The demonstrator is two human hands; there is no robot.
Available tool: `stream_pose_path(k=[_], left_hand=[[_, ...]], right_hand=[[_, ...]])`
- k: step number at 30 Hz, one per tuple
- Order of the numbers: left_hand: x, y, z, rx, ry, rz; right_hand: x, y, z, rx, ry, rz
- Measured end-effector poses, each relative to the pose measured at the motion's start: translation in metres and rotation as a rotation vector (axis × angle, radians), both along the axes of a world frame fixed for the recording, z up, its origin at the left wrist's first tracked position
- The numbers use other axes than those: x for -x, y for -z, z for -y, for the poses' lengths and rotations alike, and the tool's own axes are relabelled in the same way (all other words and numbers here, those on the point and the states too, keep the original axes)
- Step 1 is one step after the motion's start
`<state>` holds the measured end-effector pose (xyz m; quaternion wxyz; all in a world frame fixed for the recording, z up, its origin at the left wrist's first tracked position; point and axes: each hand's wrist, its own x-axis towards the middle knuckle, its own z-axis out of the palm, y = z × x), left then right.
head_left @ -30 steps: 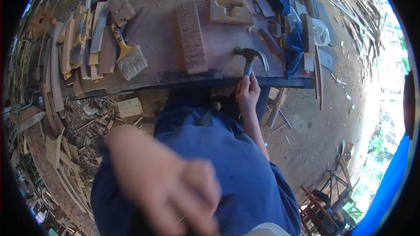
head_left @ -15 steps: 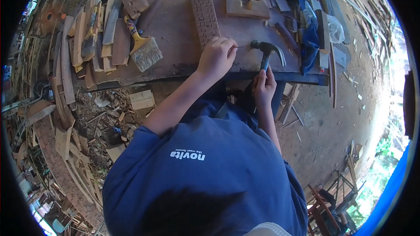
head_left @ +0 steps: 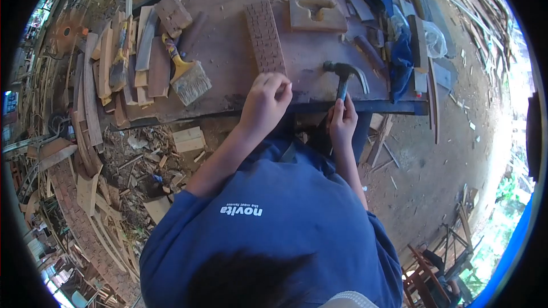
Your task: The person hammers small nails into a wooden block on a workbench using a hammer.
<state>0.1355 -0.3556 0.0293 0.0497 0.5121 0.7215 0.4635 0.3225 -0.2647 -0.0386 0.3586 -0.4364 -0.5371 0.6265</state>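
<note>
My left hand (head_left: 265,102) lies on the near end of a carved wooden strip (head_left: 264,34) on the workbench (head_left: 228,63). Its fingers are pinched together, and the thin nail they hold is hidden inside them. My right hand (head_left: 342,121) grips the handle of a claw hammer (head_left: 345,74) at the bench's front edge. The hammer's head rests on the bench just right of the strip.
A paintbrush (head_left: 185,74) and stacked wood offcuts (head_left: 114,63) lie on the bench's left side. A carved block (head_left: 317,14), blue cloth (head_left: 402,51) and sticks crowd the right. Wood scraps (head_left: 85,182) cover the ground at left, and bare dirt (head_left: 434,154) lies at right.
My left hand came up from close to the camera to the bench, showed a thin nail beside the hammer head, then drew back onto the strip's near end. The hammer barely moved.
</note>
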Motion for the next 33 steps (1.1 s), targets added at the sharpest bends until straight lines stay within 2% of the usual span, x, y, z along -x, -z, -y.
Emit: stream_pose_path(k=[4,6,7,9,14,18,20,24,26,28,32,33], left_hand=[[-0.014,0.002,0.012,0.14,0.044,0.05],[-0.02,0.017,0.014,0.124,0.073,0.011],[-0.025,0.015,0.016,0.14,0.091,0.03],[-0.034,0.013,0.016,0.173,0.135,0.053],[-0.048,0.023,0.007,0.161,0.211,0.041],[-0.057,0.033,-0.005,0.127,0.3,0.155],[-0.062,0.033,-0.009,0.14,0.314,0.299],[-0.066,0.042,-0.013,0.087,0.295,0.311],[-0.064,0.04,-0.013,0.073,0.241,0.466],[-0.062,0.042,-0.014,0.034,0.203,0.491],[-0.06,0.048,-0.012,-0.039,0.136,0.518],[-0.06,0.048,-0.011,-0.043,0.129,0.52]], right_hand=[[0.001,-0.002,0.002,0.0,0.015,-0.029],[0.005,-0.017,0.008,0.168,0.029,-0.08],[0.009,-0.027,0.01,0.153,-0.007,-0.097],[0.013,-0.041,0.016,0.289,0.018,-0.132],[0.012,-0.035,0.012,0.288,0.012,-0.084],[0.011,-0.034,0.009,0.299,0.008,-0.056],[0.011,-0.03,0.009,0.297,0.011,-0.047],[0.011,-0.02,0.007,0.239,0.042,-0.042],[0.011,-0.021,0.007,0.257,0.043,-0.04],[0.013,-0.023,0.009,0.288,0.035,-0.062],[0.012,0.011,0.005,0.143,0.049,-0.058],[0.012,0.006,0.005,0.141,0.041,-0.055]])
